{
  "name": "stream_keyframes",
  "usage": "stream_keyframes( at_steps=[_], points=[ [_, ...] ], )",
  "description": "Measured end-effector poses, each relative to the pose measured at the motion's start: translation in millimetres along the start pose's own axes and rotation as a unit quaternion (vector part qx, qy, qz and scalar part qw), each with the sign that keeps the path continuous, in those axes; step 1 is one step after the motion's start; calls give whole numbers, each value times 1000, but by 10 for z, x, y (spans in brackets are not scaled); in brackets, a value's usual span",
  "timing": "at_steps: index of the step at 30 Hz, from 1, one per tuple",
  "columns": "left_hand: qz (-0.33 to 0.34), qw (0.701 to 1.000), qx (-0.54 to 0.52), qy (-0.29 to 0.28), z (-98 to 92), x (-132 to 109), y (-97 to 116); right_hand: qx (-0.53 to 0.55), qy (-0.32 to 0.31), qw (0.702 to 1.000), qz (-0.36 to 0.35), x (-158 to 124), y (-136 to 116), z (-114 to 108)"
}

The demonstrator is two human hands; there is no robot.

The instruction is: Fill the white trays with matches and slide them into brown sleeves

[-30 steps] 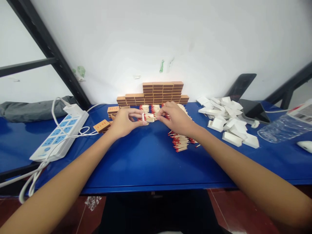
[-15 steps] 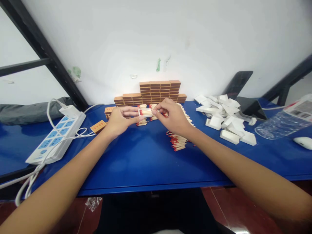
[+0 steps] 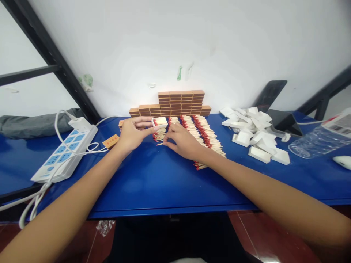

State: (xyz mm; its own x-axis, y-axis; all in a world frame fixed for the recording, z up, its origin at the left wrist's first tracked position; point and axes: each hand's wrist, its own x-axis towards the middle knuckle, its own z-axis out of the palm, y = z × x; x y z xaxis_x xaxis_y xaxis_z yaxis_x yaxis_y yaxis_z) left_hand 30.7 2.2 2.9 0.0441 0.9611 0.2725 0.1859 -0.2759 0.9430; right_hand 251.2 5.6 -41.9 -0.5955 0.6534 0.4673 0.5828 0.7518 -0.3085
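White matchbox tray, part-filled, pinched in left hand just above blue table; light, flimsy card, prob. best held by its short ends; right hand curled down on match bundle, grip unclear; matchbox stack behind.

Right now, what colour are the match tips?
Red tips on pale wooden matches, seen best in the head view.

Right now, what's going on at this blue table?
A person's left hand holds a small white tray of matches just above the blue table. The right hand lies on the loose matches, fingertips at a small bundle; its grip is unclear. Brown matchboxes are stacked by the wall, white trays heaped at right.
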Motion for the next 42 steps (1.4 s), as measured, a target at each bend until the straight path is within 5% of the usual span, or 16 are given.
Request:
stream_keyframes(
  at_steps=[7, 12, 18, 28, 33, 37, 42],
  points=[
    [24, 998, 63, -6, -45, 42, -45, 1, -23, 1000, -10, -37, -43, -134],
    [48, 989, 128, -63, -38, 21, -40, -33, 67, 997, -1, -22, -67, -331],
    [-9, 990, 30, -135, 41, -46, -11, -68, 120, 990, 23, 14, -14, -342],
    [-64, 992, -10, -112, 53, -58, 42, -37, 137, 990, 6, -5, -52, -335],
    [-19, 998, -3, -63, 7, -27, -2, -31, 186, 981, 33, 8, -49, -314],
    [-14, 1000, -5, 0, -18, -15, -2, -30, 113, 993, 10, 2, -42, -201],
    [-22, 999, -27, 5, 1, -9, 15, -38, 8, 999, -23, -14, 6, -57]
  ],
)
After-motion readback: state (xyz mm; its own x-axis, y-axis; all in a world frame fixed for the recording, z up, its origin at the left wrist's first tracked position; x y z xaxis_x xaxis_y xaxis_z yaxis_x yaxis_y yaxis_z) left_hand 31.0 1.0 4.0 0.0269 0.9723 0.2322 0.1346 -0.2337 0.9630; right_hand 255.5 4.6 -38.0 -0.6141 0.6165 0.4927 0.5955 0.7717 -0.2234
